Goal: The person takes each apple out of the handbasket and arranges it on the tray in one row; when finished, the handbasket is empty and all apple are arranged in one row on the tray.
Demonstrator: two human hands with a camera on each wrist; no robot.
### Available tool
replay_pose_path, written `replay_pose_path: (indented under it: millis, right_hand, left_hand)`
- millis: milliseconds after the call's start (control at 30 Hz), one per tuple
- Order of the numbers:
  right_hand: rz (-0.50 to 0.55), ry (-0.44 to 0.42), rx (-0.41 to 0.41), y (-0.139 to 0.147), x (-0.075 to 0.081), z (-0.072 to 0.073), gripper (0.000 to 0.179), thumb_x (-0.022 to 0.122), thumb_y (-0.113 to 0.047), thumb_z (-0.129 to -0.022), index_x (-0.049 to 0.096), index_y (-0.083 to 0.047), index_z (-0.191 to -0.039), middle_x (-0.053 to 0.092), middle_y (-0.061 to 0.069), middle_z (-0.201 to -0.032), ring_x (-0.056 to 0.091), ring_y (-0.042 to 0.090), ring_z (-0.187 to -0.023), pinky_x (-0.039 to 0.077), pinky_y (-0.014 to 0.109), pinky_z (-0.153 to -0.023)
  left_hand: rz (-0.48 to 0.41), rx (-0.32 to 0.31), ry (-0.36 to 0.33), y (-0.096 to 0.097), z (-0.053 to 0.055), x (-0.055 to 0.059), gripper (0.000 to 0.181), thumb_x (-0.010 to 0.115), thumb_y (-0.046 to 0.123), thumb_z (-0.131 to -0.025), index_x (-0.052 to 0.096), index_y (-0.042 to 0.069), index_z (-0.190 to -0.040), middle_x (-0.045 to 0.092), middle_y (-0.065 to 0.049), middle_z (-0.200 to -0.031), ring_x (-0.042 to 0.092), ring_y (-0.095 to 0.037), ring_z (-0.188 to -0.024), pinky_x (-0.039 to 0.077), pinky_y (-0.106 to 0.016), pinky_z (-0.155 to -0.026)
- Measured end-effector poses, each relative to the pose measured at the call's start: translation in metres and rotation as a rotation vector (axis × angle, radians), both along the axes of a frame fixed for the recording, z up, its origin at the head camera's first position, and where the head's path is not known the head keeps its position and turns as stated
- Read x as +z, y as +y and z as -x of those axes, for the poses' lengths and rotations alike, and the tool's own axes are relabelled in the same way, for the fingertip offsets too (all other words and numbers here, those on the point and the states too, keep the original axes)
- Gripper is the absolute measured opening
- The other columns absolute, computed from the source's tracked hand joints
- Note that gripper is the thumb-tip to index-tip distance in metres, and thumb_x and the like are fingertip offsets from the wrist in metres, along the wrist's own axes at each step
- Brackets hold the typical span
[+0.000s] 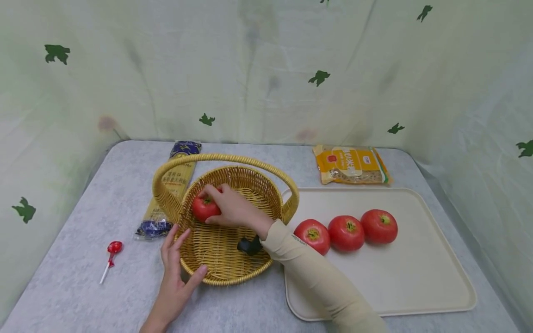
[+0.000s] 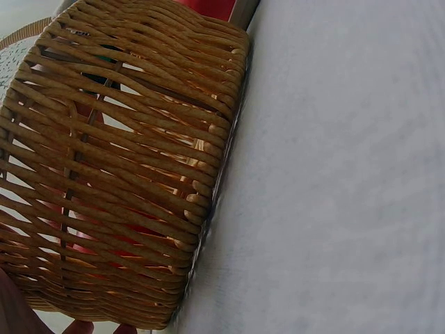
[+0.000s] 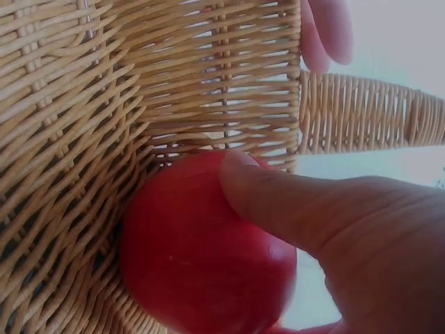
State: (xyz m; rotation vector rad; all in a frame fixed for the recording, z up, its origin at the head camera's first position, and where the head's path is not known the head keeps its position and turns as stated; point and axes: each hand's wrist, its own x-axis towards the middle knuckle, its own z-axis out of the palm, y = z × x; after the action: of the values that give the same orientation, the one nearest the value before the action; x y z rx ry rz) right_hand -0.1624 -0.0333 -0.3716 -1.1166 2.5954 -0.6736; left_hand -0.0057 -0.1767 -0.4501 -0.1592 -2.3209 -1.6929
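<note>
My right hand (image 1: 233,206) reaches into the golden wicker basket (image 1: 226,281) and holds a red tomato (image 1: 202,210) near the left inner wall. In the right wrist view the thumb lies across the smooth tomato (image 3: 201,250), low against the woven side. My left hand (image 1: 175,273) is at the basket's front left rim, fingers spread and fairly straight, the thumb reaching over the front edge. The left wrist view shows the woven outer wall (image 2: 125,160), with fingertips at the bottom edge. Three more tomatoes stand in a row on the tray: left (image 1: 312,236), middle (image 1: 346,233), right (image 1: 379,226).
The cream tray (image 1: 416,277) lies right of the basket. Behind it is an orange food packet (image 1: 351,165). A spaghetti packet (image 1: 158,215) lies partly behind the basket handle (image 1: 233,158), which stands up. A red lollipop (image 1: 112,252) is at the left.
</note>
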Motion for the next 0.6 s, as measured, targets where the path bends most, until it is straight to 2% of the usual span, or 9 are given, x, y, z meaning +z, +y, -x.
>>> replay_pose_path:
  millis: [200, 400, 600]
  right_hand:
    - [-0.031, 0.040, -0.012, 0.0022, -0.0016, -0.0047, 0.056, 0.071, -0.034, -0.085, 0.043, -0.021, -0.132, 0.048, 0.015, -0.117, 0.054, 0.021, -0.096, 0.047, 0.029, -0.075]
    - [-0.062, -0.029, -0.054, 0.0018, -0.0035, -0.0026, 0.062, 0.067, -0.040, -0.086, 0.037, -0.027, -0.139, 0.045, 0.016, -0.118, 0.056, 0.023, -0.094, 0.049, 0.031, -0.073]
    - [-0.045, -0.090, -0.064, 0.0008, -0.0036, 0.0005, 0.064, 0.069, -0.044, -0.084, 0.036, -0.026, -0.135, 0.048, 0.016, -0.115, 0.059, 0.021, -0.090, 0.049, 0.030, -0.070]
  left_hand:
    - [0.000, 0.004, 0.007, -0.0007, -0.0002, -0.0004, 0.077, 0.065, -0.002, -0.081, 0.028, 0.010, -0.148, -0.004, 0.003, -0.155, -0.004, -0.021, -0.139, 0.004, -0.070, -0.097]
    - [0.007, -0.005, 0.012, -0.0008, 0.0008, -0.0014, 0.078, 0.064, -0.002, -0.082, 0.026, 0.011, -0.149, -0.004, 0.002, -0.155, -0.004, -0.020, -0.139, 0.004, -0.070, -0.097]
    - [0.008, 0.000, 0.014, 0.0000, 0.0015, -0.0030, 0.078, 0.064, -0.002, -0.081, 0.027, 0.010, -0.148, -0.004, 0.002, -0.155, -0.003, -0.021, -0.139, 0.004, -0.070, -0.097]
